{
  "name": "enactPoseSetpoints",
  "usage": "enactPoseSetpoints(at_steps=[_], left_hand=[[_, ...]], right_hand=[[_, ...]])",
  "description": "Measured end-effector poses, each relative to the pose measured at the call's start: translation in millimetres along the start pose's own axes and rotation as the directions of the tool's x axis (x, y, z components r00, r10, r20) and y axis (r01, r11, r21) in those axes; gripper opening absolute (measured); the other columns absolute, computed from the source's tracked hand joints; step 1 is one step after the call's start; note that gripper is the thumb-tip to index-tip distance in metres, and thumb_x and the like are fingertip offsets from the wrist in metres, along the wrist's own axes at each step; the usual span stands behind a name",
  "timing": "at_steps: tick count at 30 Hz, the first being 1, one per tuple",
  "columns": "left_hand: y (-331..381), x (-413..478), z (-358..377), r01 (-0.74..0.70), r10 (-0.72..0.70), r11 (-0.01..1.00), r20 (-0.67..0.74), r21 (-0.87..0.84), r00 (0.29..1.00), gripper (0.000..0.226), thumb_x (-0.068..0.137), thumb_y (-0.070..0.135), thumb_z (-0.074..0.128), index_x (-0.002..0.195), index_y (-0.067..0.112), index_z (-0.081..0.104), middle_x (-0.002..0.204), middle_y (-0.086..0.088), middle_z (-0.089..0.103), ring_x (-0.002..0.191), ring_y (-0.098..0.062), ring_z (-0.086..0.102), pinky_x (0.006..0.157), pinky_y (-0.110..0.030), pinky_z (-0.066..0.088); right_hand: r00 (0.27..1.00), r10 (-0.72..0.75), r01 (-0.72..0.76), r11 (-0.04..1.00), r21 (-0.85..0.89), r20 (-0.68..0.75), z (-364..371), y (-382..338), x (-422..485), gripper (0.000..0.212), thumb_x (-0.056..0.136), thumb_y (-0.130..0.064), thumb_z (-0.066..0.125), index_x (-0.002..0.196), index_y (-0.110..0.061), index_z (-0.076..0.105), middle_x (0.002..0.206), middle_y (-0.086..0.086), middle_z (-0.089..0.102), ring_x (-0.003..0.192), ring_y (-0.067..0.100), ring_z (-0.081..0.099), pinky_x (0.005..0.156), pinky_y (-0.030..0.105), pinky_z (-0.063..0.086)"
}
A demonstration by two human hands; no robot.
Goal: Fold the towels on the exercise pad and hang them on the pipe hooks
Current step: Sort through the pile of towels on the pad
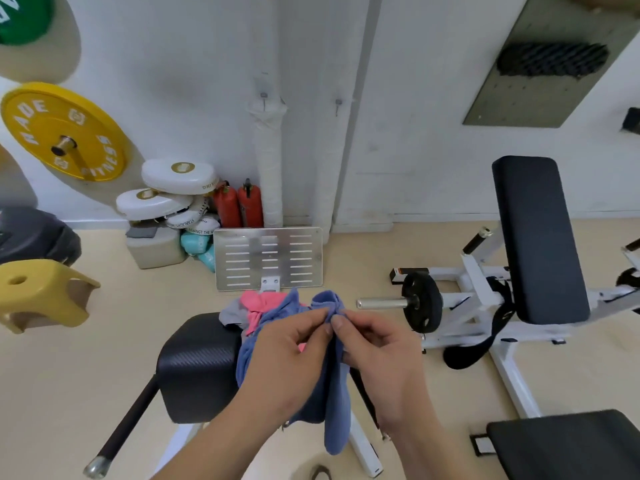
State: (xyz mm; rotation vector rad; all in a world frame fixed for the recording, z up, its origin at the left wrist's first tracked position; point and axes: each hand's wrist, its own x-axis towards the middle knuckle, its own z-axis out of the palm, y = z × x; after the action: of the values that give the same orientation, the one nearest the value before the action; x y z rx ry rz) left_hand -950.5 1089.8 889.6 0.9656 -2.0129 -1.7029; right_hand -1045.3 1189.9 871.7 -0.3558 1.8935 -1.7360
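Two hands' grip [330,322] pinching blue towel [334,393], hanging below

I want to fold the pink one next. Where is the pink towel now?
In the head view, the pink towel lies bunched on the black exercise pad, just behind the left hand, partly under the blue towel.

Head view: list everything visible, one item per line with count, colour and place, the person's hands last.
Blue cloth towel: one, held up over pad.
Pink cloth towel: one, on pad, far side.
Grey cloth towel: one, on pad beside the pink.
Black padded exercise pad: one, centre.
Metal wall hooks: two, on white pipes.
Yellow weight plate: one, wall, left.
Red fire extinguishers: two, by wall.
Yellow plastic stool: one, left.
Black bench: one, right.
Left hand: grip pinching blue towel.
Right hand: same.
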Motion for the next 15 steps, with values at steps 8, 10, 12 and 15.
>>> enactPoseSetpoints(at_steps=[8, 10, 12, 15], left_hand=[[-7.0, 1.6, 40.3, -0.001, 0.001, 1.0, -0.109, -0.001, 0.994, 0.019, 0.093, 0.011, 0.071, 0.096, 0.028, 0.08, 0.086, 0.016, 0.078, 0.086, 0.0, 0.072, 0.072, -0.011, 0.053], [-8.2, 1.6, 37.4, 0.005, -0.004, 1.0, -0.111, 0.009, 0.994, 0.022, 0.095, 0.008, 0.067, 0.096, 0.026, 0.079, 0.086, 0.018, 0.077, 0.084, 0.003, 0.07, 0.072, -0.008, 0.051], [-5.7, -0.4, 28.8, 0.003, -0.001, 0.999, -0.055, 0.05, 0.998, 0.025, 0.097, 0.008, 0.064, 0.094, 0.029, 0.077, 0.085, 0.016, 0.076, 0.077, 0.005, 0.067, 0.07, -0.009, 0.051], [4.6, 1.3, 11.2, 0.005, -0.006, 1.0, 0.048, 0.022, 0.999, 0.026, 0.099, 0.011, 0.06, 0.089, 0.031, 0.073, 0.083, 0.01, 0.073, 0.077, -0.004, 0.066, 0.069, -0.022, 0.056]], right_hand=[[0.98, -0.038, 0.068, 0.986, -0.149, 0.196, -38.1, 5.6, 14.5, 0.038, 0.089, -0.045, 0.06, 0.086, -0.011, 0.077, 0.086, 0.01, 0.074, 0.088, 0.03, 0.071, 0.086, 0.055, 0.058], [0.978, -0.044, 0.074, 0.987, -0.142, 0.204, -44.8, 9.3, 22.4, 0.019, 0.091, -0.033, 0.066, 0.095, -0.022, 0.081, 0.094, 0.001, 0.077, 0.094, 0.023, 0.073, 0.088, 0.049, 0.06], [0.989, -0.063, 0.088, 0.977, -0.194, 0.135, -53.4, 12.6, 32.7, 0.024, 0.092, -0.02, 0.072, 0.106, -0.038, 0.075, 0.101, -0.013, 0.074, 0.096, 0.008, 0.07, 0.081, 0.027, 0.059], [0.966, 0.079, -0.015, 0.968, -0.252, 0.248, -68.4, 9.4, 56.8, 0.06, 0.085, -0.034, 0.082, 0.138, -0.038, 0.056, 0.13, -0.016, 0.064, 0.123, 0.002, 0.059, 0.099, 0.027, 0.052]])
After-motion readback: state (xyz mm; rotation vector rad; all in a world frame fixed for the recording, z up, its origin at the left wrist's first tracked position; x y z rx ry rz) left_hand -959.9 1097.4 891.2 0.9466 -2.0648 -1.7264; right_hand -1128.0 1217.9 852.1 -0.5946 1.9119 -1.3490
